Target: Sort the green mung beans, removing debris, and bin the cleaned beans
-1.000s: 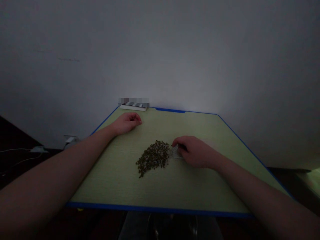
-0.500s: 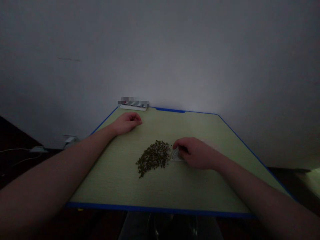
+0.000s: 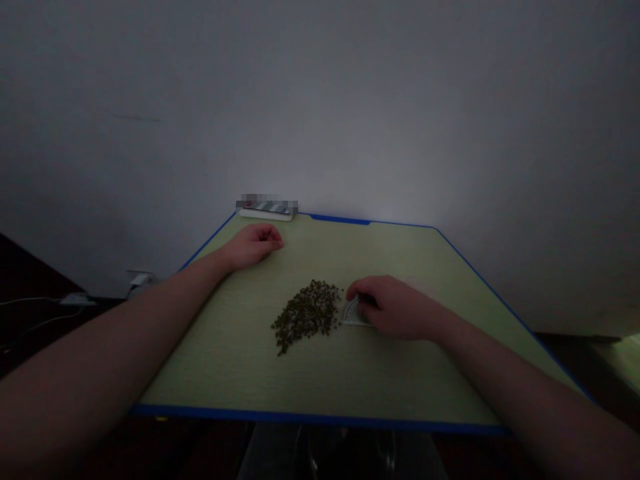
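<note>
Protractor (image 3: 352, 316), clear: one, in the right hand (image 3: 393, 307).
Wall (image 3: 320, 100), pale, dimly lit, behind everything. Table (image 3: 230, 363), pale greenish top, blue edging, far side near the wall. Flat item (image 3: 265, 215), white-edged, partly pixelated, at the table's far left corner. The right hand, bare, right of the table's middle, thumb and fingers pinching the protractor. The left hand (image 3: 251, 245), bare, near the flat item, fingers loosely curled; cannot tell whether the fingertips meet. Heap of grains (image 3: 307, 313), small, dark greenish, spread thin, tapering toward the near left, about mid-table. The protractor sits just right of the heap, curved rim and straight near edge showing, remainder hidden by fingers; flat or tilted, cannot tell.
</note>
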`<control>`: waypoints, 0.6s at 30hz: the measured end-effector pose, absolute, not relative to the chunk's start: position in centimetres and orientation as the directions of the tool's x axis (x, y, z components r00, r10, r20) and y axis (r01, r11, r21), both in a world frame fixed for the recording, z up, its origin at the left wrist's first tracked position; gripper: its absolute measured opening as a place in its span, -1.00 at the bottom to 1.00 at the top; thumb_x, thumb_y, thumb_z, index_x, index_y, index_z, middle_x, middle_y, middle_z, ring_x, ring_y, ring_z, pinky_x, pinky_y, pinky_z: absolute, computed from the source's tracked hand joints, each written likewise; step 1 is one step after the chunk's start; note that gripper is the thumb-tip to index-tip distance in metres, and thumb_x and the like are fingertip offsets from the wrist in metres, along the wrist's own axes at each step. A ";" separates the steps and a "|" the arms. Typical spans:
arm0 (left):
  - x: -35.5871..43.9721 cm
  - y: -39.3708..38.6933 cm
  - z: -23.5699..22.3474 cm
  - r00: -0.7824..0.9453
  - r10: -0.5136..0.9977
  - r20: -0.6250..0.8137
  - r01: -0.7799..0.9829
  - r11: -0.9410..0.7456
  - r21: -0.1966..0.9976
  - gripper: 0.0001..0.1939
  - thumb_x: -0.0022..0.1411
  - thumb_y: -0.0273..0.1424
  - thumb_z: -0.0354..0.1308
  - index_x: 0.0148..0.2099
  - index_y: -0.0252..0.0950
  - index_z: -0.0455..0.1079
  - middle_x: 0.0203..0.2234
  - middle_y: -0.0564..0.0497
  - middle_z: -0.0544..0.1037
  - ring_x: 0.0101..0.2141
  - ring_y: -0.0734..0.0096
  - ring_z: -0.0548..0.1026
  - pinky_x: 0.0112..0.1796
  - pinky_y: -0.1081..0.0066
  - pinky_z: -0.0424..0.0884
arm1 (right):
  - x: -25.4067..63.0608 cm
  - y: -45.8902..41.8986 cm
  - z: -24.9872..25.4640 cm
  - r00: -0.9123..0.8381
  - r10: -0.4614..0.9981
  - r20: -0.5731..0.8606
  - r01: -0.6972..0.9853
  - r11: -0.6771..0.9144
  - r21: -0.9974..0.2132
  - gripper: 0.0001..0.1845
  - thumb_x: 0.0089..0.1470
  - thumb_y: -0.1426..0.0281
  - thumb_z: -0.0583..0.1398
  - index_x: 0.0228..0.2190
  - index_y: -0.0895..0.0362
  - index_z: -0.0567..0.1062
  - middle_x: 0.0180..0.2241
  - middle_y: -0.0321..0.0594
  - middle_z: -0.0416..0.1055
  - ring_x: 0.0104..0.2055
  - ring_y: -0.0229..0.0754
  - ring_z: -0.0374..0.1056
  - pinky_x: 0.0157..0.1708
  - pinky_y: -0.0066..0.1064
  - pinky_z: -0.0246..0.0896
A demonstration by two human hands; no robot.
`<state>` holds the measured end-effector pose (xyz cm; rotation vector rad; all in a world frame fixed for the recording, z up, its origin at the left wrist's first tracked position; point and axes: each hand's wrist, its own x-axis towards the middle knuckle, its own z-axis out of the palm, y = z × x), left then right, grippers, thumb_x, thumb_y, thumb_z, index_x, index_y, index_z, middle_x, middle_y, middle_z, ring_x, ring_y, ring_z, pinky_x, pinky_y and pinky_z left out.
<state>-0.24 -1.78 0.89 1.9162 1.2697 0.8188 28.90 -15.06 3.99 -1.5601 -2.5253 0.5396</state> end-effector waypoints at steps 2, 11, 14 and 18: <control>-0.3 -1.7 0.8 0.326 0.935 0.139 0.503 -0.296 0.812 -0.86 0.00 -0.32 0.19 -0.40 -0.29 0.39 -0.68 0.16 0.28 -0.61 0.52 0.21 -0.55 0.47 0.13 | 29.0 -15.1 4.1 -0.447 0.890 -0.091 0.853 0.393 -0.344 -0.62 0.02 0.56 0.11 -0.14 0.17 0.59 -0.22 -0.08 0.58 -0.25 -0.12 0.44 -0.22 -0.36 0.23; -0.2 -1.7 0.8 0.326 0.935 0.136 0.503 -0.294 0.813 -0.85 0.00 -0.30 0.20 -0.39 -0.28 0.38 -0.69 0.16 0.28 -0.62 0.53 0.21 -0.57 0.49 0.11 | 29.0 -15.4 4.0 -0.424 0.899 -0.109 0.864 0.365 -0.348 -0.63 0.03 0.54 0.11 -0.15 0.17 0.59 -0.25 -0.08 0.58 -0.29 -0.12 0.43 -0.27 -0.35 0.23; -0.2 -1.6 0.8 0.334 0.932 0.138 0.493 -0.297 0.818 -0.83 -0.01 -0.29 0.20 -0.40 -0.28 0.38 -0.68 0.16 0.28 -0.62 0.54 0.20 -0.57 0.49 0.10 | 29.0 -15.7 3.9 -0.433 0.896 -0.095 0.858 0.379 -0.346 -0.64 0.04 0.53 0.11 -0.15 0.16 0.60 -0.25 -0.09 0.59 -0.28 -0.13 0.43 -0.26 -0.35 0.22; -0.3 -1.5 0.7 0.340 0.931 0.134 0.486 -0.296 0.822 -0.83 0.00 -0.28 0.20 -0.39 -0.28 0.38 -0.68 0.16 0.28 -0.62 0.54 0.21 -0.57 0.49 0.11 | 28.8 -15.9 3.9 -0.435 0.898 -0.059 0.853 0.391 -0.346 -0.64 0.05 0.53 0.12 -0.14 0.17 0.59 -0.30 -0.11 0.58 -0.33 -0.15 0.41 -0.29 -0.37 0.20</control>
